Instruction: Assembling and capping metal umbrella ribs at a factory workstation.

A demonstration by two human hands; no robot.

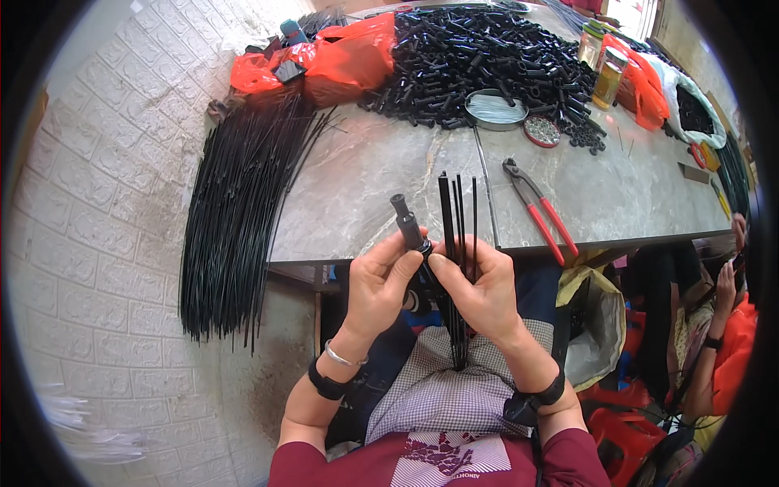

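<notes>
My left hand (376,284) is closed, pinching a black stepped plastic tube (407,224) between thumb and fingers, its narrower end tilted up and to the left. Close beside it, my right hand (485,288) wraps round several thin black rods (445,207), which stand nearly upright and run down toward my checked apron (438,381). The right thumb reaches to the lower end of the tube, where the two hands almost meet. What joins there is partly hidden by the fingers. Both hands are just off the table's front edge.
Red-handled pincers (541,213) lie on the grey table (365,178). Behind are a heap of black tubes (487,53), a dish of thin wires (495,109), and red bags (349,61). Long black rods (231,219) overhang the left edge. Another person's hand (725,288) shows at right.
</notes>
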